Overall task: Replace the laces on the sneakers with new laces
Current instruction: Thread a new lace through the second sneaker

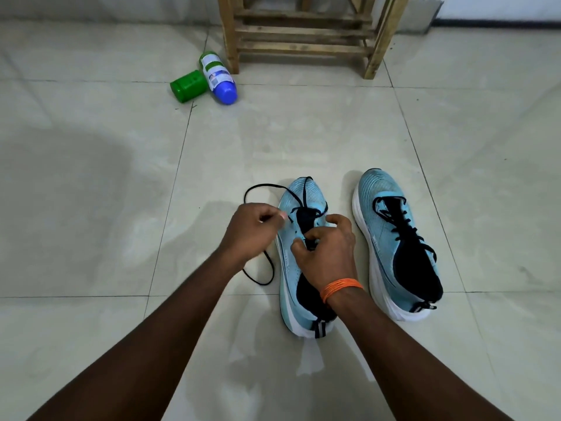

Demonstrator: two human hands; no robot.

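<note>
Reaching in from the bottom edge, two bare forearms meet over the shoes. R wrist wears an orange band (341, 288). The right hand (329, 253) sits on top of the half-laced sneaker (317, 194), fingers curled down at the dark tongue, thumb & forefinger nipped together there; whether they catch lace or just fabric, can't tell. The left hand (253, 229) is just beside that shoe's L edge, fingers curled in, thumb & forefinger pinching the black lace (264, 185). That lace crosses the toe and loops out over the tile floor (91, 177) beyond the L hand; another stretch trails on the floor under the L wrist. Shoe is light blue w/ white sole, toe pointing away. Near it on the R, not touching, stands the laced sneaker (373, 189), same colours, black laces threaded loosely. Further off, L of centre, a green container (188, 86) lies on its side touching a white bottle (217, 71) w/ blue cap, also lying down. Behind them, a wooden stool (303, 31), only legs & slats showing.
</note>
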